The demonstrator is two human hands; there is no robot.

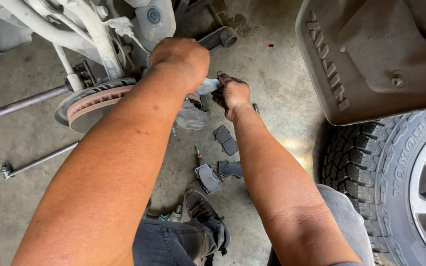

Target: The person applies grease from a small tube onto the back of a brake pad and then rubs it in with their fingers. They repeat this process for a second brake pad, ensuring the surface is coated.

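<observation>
Left hand (pixel 179 59) fisted on the brake caliper (pixel 193 111), just right of the brake disc (pixel 94 101). Right hand (pixel 232 93) pinched a pale rag (pixel 208 86) against the caliper's right side, nearer it. Three brake pads (pixel 225 140) lay on the floor (pixel 272 74) below.

A stained grey concrete floor (pixel 282 79) carries everything here. Three flat dark-grey brake pads (pixel 226 140) lie near one another on it (one overlaps a small screwdriver-like tool with a reddish handle (pixel 199 156)), and a long thin metal rod with a ringed end (pixel 38 161) lies well apart at the left. A knobby black off-road tyre on a grey wheel (pixel 371 167) rests at the right, with a tiny red scrap (pixel 270 45) further off.
</observation>
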